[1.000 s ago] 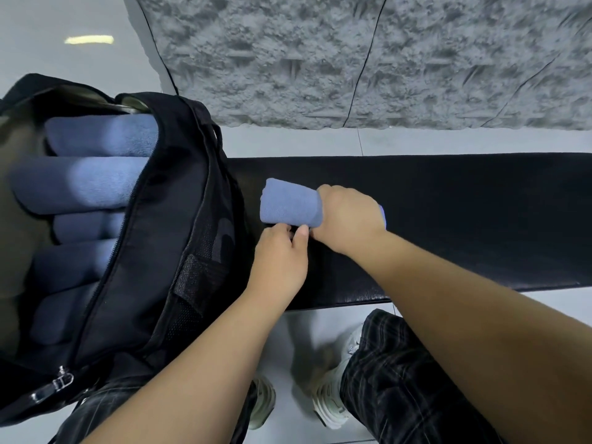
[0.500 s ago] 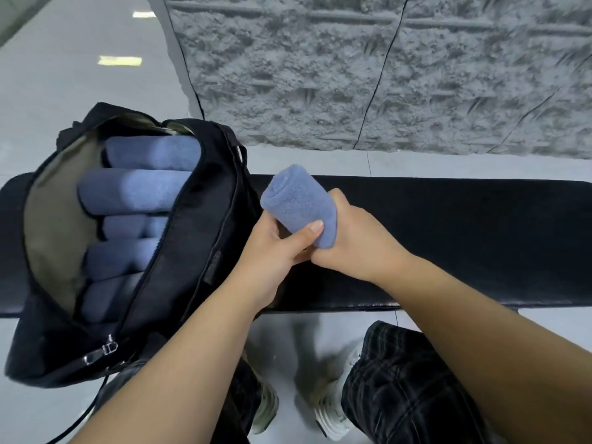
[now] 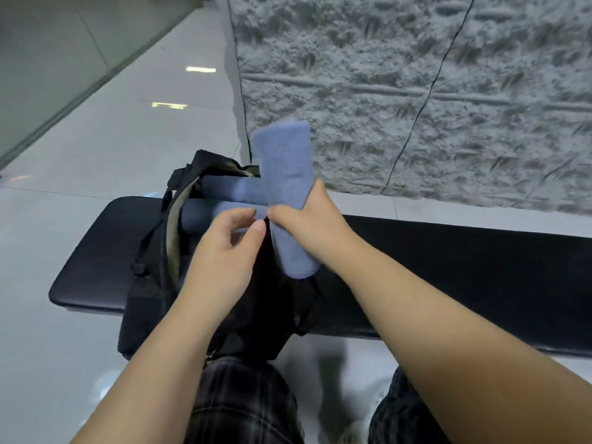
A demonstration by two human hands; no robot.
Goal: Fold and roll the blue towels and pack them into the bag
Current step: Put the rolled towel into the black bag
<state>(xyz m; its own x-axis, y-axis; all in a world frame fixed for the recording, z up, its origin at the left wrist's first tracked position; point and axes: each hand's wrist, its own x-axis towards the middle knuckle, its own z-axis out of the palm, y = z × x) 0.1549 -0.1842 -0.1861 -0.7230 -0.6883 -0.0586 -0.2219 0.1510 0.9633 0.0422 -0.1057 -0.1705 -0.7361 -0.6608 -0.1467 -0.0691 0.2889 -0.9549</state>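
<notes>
**Blue roll held upright above the open bag**

Blue terry roll, the rolled towel, sits centre frame, standing nearly upright with a slight tilt, top end toward the upper middle of the frame, lower end just above the black fabric of the bag.

Right hand: fingers wrapped round the roll's middle from the right side, thumb tip at the roll's left edge. Firm grasp; the roll is carried clear of the worktop.

Left hand: just left of the right hand, fingers loosely curled, thumb and forefinger close together near the right thumb. The fingertips lie over the bag's opening edge and close to the roll. Cannot tell whether they pinch the bag's fabric, touch the roll, or hold nothing.

Bag: black, open, with a pale lining showing at the left of its mouth; it rests on the left end of the worktop, a black padded bench running to the right edge of the frame. Part of the bag hangs over the near edge toward the person's lap.

Packed towels: at least two blue rolls lie sideways inside the bag, stacked one above the other, directly behind the held roll.

Lower frame: dark plaid trousers, pale glossy floor. Upper right: rough grey textured wall.
</notes>
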